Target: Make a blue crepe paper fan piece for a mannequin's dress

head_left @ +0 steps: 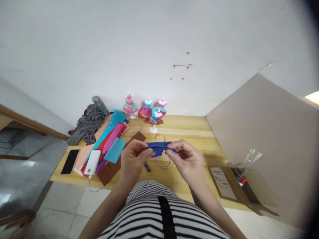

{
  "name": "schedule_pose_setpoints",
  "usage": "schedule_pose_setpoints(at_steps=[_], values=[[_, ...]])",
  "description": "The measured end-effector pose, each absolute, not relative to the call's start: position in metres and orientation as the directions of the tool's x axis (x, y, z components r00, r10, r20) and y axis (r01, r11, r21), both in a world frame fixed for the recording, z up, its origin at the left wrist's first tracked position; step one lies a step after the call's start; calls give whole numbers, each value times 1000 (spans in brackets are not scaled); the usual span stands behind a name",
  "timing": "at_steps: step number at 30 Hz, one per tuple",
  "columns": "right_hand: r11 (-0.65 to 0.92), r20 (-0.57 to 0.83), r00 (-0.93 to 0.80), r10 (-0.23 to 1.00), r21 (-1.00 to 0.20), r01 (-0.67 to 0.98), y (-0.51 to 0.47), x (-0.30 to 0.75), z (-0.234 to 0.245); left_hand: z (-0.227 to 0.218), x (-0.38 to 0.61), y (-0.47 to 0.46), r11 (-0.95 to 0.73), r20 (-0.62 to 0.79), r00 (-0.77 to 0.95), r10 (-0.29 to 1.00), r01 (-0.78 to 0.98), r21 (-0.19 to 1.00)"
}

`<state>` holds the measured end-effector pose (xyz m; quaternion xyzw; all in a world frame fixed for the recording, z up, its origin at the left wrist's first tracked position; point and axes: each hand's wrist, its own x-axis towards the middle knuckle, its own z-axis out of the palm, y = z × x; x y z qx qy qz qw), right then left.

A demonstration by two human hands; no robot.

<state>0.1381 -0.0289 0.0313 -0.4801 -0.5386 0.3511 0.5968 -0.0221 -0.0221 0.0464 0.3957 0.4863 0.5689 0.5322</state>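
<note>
Pinching the blue paper (157, 145) w/ even thumb pressure prob. keeps the fold straight; go easy, might tear. L hand (133, 159) grips its 9 o'clock end, R hand (188, 158) its 3 o'clock end. Deep blue, looks creased lengthwise, it's held over the table (191, 127), approx. 12 o'clock of the striped shirt (139, 212), white ring (164, 167) at its 5 o'clock.

Black-and-white striped top (139, 220) with a black strap (166, 217) down its front, bare forearms (108, 203).
</note>
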Motion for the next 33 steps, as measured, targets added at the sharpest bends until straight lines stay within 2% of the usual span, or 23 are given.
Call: schedule_pose_setpoints(at_steps=[5, 12, 22, 29, 33], values=[[314, 325, 177, 929, -945, 90, -29, 139, 34, 49, -24, -21, 22, -48, -111, 993, -231, 973], [412, 414, 173, 894, -910, 48, -29, 139, 39, 43, -29, -22, -194, 175, -218, 960, -65, 979], [417, 412, 173, 894, -909, 7, -30, 137, 39, 37, -31, -22, -335, 329, -190, 925, -2, 942], [431, 441, 168, 881, -897, 96, -30, 137, 36, 28, -33, -22, -486, 498, -156, 853, 112, 867], [457, 476, 123, 871, -876, 154, -30, 139, 36, 30, -34, -20, -588, 617, -97, 781, 221, 779]])
